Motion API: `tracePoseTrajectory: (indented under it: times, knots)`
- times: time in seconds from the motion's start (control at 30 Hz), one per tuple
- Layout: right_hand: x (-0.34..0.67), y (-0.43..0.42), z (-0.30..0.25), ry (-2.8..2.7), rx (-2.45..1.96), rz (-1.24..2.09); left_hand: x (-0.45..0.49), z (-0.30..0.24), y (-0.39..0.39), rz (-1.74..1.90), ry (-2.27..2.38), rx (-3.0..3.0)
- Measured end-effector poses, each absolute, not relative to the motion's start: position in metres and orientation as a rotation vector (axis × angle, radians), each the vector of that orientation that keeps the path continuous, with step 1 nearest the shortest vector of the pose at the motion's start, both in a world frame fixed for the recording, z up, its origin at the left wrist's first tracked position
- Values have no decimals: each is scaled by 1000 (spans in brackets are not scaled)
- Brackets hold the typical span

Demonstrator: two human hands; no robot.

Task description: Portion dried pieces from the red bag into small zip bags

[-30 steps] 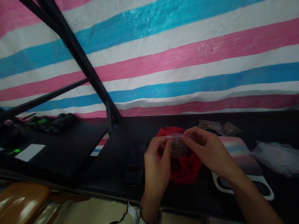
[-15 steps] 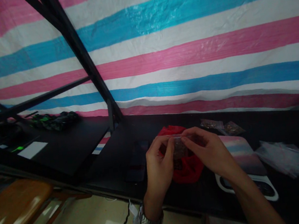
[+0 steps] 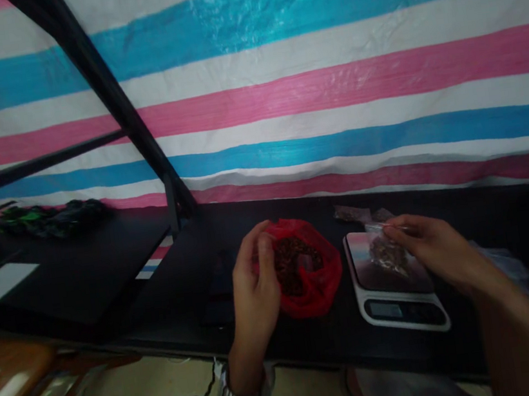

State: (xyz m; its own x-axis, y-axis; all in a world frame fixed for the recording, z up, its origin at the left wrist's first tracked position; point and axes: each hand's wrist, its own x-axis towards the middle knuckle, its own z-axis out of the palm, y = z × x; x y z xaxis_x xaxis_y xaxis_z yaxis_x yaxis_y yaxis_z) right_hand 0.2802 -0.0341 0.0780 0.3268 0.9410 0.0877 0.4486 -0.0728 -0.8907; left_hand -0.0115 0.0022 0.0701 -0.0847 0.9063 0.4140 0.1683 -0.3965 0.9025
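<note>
My right hand [image 3: 419,239] pinches the top edge of a small clear zip bag [image 3: 389,254] with brown bits inside. The zip bag hangs at the plate of a white kitchen scale [image 3: 404,317]; whether it bears on the plate I cannot tell. My left hand [image 3: 256,283], with a metal-banded watch at the wrist, is at the left rim of a red plastic bag [image 3: 323,291], thumb and fingers closed at its edge. The red bag stands rolled open and holds many small dark-brown pieces [image 3: 289,256], with a clear scoop-like thing [image 3: 305,263] among them.
Filled small zip bags [image 3: 352,214] lie behind the scale. Clear plastic bags [image 3: 507,263] spread to its right, partly behind my forearm. A dark flat object [image 3: 220,288] lies left of my left hand. A black slanted frame [image 3: 139,136] and striped sheet [image 3: 328,86] border the black table [image 3: 180,300].
My hands have parted. The right hand has carried the filled zip bag rightward to the scale, while the left has let go of it and is at the red bag's rim. The view has shifted right.
</note>
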Motion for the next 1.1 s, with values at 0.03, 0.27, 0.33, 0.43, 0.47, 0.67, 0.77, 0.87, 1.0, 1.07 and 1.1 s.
tracePoseTrajectory:
  times: [0.03, 0.27, 0.33, 0.43, 0.47, 0.67, 0.77, 0.87, 1.0, 1.07, 1.1]
  knots:
    - [290, -36, 73, -1273, -1746, 650, -14, 70, 3, 1547, 1198, 1579]
    - [316, -36, 51, -1201, -1965, 230, -17, 70, 6, 1555, 1232, 1611]
    - [320, -37, 49, -1153, -1972, 220, -17, 71, 5, 1560, 1230, 1625]
    - [326, -39, 45, -1126, -1972, 212, -18, 73, 3, 1550, 1231, 1648]
    - [327, -39, 44, -1140, -1967, 208, -18, 74, 3, 1546, 1235, 1652]
    - [327, -37, 40, -1266, -1966, 222, -16, 71, 3, 1507, 1234, 1699]
    - [325, -34, 37, -1285, -1960, 208, -14, 69, 3, 1496, 1218, 1743]
    - [321, -33, 35, -1296, -1960, 184, -12, 70, 1, 1489, 1216, 1770]
    - [316, -32, 35, -1332, -1975, 88, -11, 71, -1, 1490, 1213, 1777]
    - [315, -32, 35, -1343, -1999, 46, -12, 71, -2, 1497, 1212, 1765]
    - [315, -32, 35, -1347, -2010, 40, -12, 71, -2, 1503, 1210, 1760]
